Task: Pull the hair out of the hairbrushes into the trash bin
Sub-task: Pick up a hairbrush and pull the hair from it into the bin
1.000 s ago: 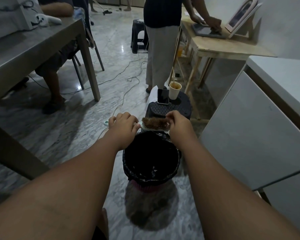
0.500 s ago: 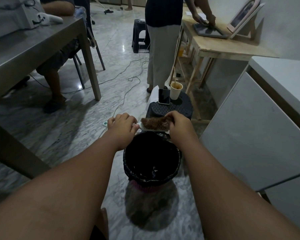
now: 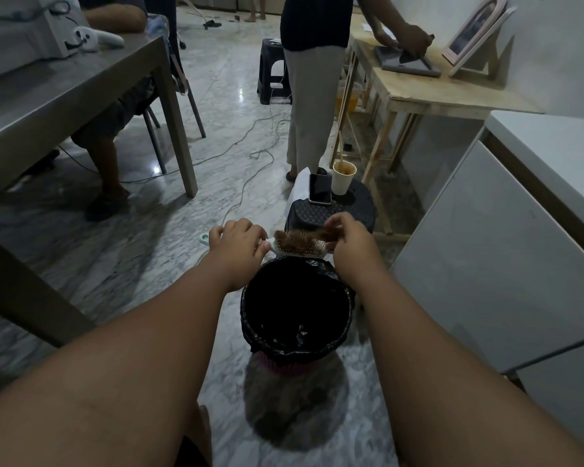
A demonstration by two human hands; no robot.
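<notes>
The left hand [image 3: 238,242] grips the hairbrush [image 3: 299,246] handle; the right hand [image 3: 349,242] pinches brown hair [image 3: 304,238] above the trash bin [image 3: 346,318].

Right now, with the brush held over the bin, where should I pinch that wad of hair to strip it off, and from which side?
Pinch the hair mat at its right end, where the right hand already has a tuft lifted off the bristles, and peel leftward toward the handle. The left hand grips the handle, holding the hairbrush level, bristles up, at the far rim of the trash bin, so loosened hair should fall inside.
</notes>
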